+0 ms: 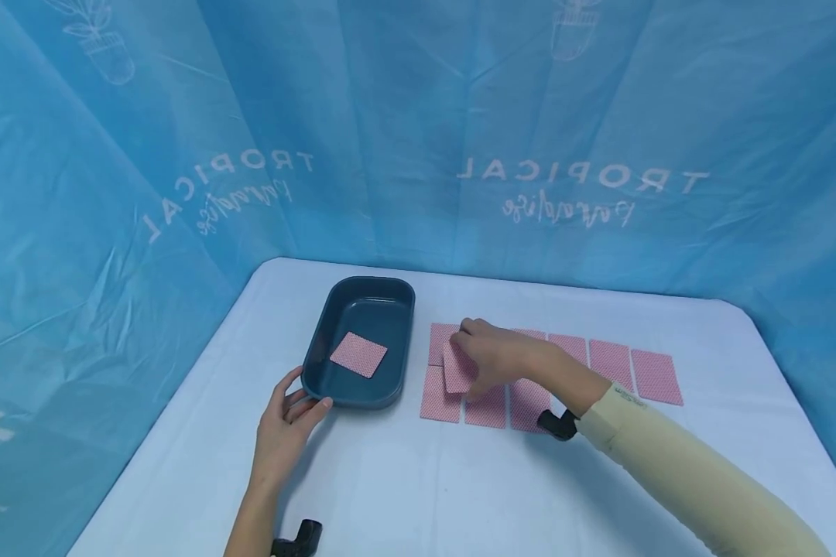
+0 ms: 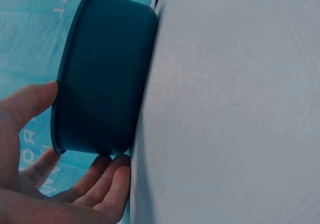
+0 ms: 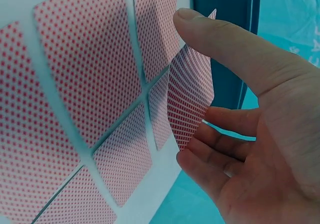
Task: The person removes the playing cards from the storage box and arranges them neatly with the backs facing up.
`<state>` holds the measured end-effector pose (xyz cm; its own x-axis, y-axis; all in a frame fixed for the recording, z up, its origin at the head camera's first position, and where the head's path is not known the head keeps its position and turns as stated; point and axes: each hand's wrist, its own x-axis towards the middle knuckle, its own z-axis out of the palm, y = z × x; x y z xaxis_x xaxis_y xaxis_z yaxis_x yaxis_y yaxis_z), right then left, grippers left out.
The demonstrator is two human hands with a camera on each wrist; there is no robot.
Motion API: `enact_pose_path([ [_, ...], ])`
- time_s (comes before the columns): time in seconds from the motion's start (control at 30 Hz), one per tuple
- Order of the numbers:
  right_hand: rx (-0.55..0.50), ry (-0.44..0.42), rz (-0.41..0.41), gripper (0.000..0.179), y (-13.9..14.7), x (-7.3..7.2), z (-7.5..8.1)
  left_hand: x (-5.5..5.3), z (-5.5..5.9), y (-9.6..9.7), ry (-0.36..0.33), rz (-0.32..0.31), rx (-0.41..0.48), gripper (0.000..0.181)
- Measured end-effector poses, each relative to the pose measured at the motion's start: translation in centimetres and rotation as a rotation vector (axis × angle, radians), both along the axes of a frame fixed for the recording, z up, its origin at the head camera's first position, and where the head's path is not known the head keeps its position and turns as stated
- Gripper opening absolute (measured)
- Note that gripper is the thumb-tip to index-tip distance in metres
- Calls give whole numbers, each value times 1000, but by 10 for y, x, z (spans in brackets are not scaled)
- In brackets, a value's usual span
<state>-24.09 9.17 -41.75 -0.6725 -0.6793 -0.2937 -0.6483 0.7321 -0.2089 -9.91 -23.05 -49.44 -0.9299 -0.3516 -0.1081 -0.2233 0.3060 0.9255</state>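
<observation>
On the left of the table, a dark blue-green rectangular tray (image 1: pixel 376 316) has one red-patterned playing card (image 1: pixel 358 354) lying face down in it. My left hand (image 1: pixel 286 422) holds the tray's near end, the thumb at the rim and the other fingers against the wall, as the left wrist view shows on the tray (image 2: pixel 105 73). Over the left end of the card rows, my right hand (image 1: pixel 498 356) pinches another playing card (image 1: pixel 457 370) between thumb and fingers. In the right wrist view that card (image 3: pixel 192 91) bends and stands off the table.
Face-down playing cards (image 1: pixel 529 406) lie in two rows right of the tray, partly hidden by my right hand and forearm. The white table (image 1: pixel 418 487) is backed by blue printed curtains (image 1: pixel 418 139). Black wrist mounts (image 1: pixel 559 425) sit at both wrists.
</observation>
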Motion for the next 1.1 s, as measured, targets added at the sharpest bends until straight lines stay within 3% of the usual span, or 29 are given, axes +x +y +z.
enact_pose_path([
  [0.37, -35, -23, -36, 95, 22, 10, -7, 1, 2, 2, -14, -3, 0, 74],
  [0.67, -25, 52, -56, 94, 38, 20, -11, 0, 5, 1, -1, -11, 12, 75],
  [1.1, -79, 50, -122, 96, 63, 27, -21, 0, 8, 0, -4, -19, 27, 75],
])
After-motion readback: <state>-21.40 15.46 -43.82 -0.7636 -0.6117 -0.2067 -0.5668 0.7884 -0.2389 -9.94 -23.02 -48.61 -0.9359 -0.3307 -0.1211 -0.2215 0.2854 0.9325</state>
